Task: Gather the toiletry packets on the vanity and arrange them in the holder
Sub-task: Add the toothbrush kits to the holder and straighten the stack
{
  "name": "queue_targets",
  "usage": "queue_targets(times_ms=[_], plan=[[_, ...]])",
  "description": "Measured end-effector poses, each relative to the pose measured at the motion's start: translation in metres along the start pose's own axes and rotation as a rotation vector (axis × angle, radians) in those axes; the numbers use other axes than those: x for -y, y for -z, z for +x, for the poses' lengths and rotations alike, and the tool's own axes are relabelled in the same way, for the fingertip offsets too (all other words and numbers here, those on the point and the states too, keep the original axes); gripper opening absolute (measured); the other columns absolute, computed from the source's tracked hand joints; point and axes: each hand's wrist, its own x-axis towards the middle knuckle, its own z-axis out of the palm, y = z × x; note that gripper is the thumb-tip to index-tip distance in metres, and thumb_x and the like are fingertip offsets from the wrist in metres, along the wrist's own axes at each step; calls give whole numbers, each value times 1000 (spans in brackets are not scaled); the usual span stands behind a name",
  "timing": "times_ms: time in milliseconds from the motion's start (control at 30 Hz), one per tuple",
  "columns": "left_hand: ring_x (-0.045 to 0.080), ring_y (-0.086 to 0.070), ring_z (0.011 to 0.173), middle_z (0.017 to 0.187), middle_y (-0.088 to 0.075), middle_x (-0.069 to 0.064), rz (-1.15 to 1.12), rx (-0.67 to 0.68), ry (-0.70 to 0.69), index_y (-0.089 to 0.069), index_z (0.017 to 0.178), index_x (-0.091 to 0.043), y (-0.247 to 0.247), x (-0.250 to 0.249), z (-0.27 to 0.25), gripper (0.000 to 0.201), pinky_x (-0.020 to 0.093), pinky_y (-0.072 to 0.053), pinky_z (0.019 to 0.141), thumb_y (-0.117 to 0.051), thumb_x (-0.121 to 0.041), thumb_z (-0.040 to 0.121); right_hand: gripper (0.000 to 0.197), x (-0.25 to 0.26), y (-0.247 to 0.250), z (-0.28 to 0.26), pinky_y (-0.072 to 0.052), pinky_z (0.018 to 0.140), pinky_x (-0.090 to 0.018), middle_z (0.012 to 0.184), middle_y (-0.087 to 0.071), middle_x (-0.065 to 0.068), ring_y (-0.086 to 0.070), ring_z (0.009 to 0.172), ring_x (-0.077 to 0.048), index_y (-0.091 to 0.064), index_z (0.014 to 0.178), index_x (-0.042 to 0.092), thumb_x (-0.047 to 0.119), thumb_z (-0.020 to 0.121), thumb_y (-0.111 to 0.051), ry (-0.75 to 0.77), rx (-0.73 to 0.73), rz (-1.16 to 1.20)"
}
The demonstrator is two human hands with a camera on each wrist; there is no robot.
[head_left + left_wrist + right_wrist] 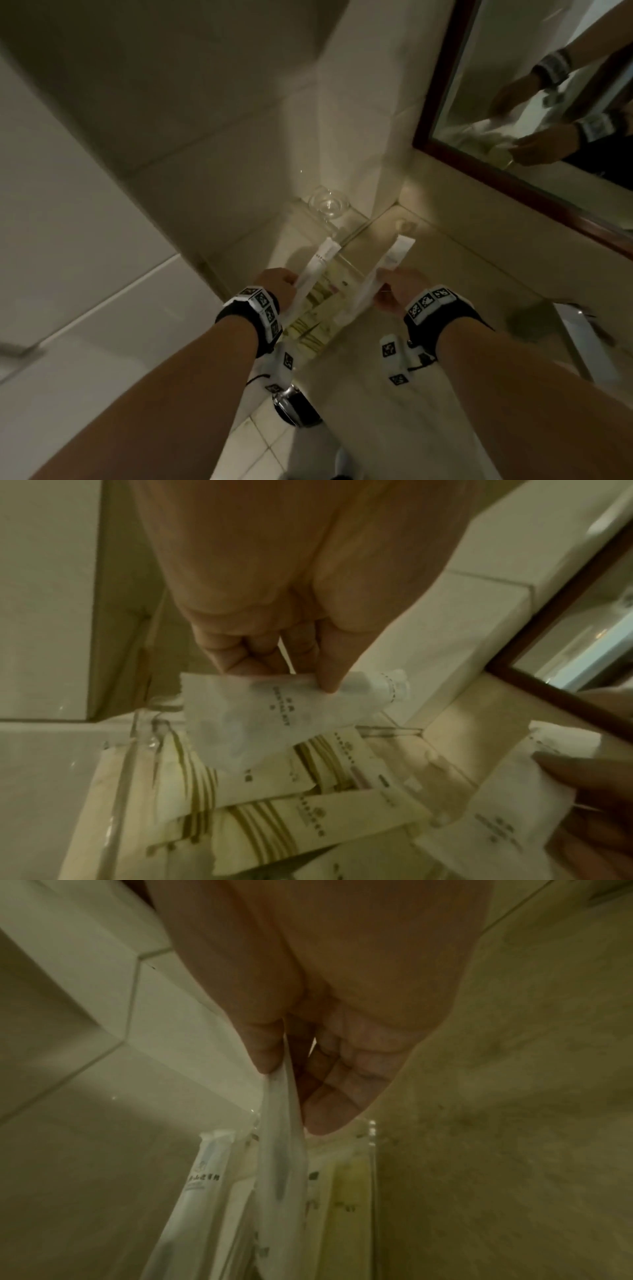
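Observation:
My left hand (279, 282) pinches a long white dental-kit packet (317, 265) between thumb and fingers; in the left wrist view that packet (274, 718) hangs over the holder. My right hand (397, 286) pinches a second white packet (387, 267), seen edge-on as the packet (282, 1164) in the right wrist view. Both packets stand upright, tilted, over a clear acrylic holder (342, 255) in the vanity corner. Several cream packets with gold stripes (315, 318) lie inside it, also shown as striped packets (260, 826).
An upturned glass (328, 202) stands behind the holder by the tiled wall. A dark-framed mirror (513, 178) rises at the right. A chrome fixture (294, 404) sits below my left wrist, and a tap (575, 322) at the right edge.

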Motion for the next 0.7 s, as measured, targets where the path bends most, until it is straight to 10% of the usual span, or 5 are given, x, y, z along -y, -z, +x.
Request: queue_targets(times_ms=[100,333,700], plan=[[28,-57,117,131,-61,6,28,3,-5,-65,125,-20,-15,4,16,32,33,-46,97,-49,-16,98,9,-12,-3,16,-59,80,-49,85,-68,-17,-65,76,-32,-67,98,3,10,93,-65,-38,8,-44],[29,-62,95,112,-65,11,126,-109,-78,-66,114,-21,-30,1,38,27,29,-51,78,-51,-15,93,4,-23,-14,32,-50,52,-29,80,-71,-15,-64,57,-23,-69,94,8,11,92,-68,-20,20,-135],[23,-51,122,136,-49,4,200,-65,-263,-58,132,-24,-39,32,26,36,25,-39,96,-41,-19,101,6,-28,-57,38,-48,44,-25,57,-67,-8,-59,41,-19,-69,95,6,6,94,-63,-61,87,-152]])
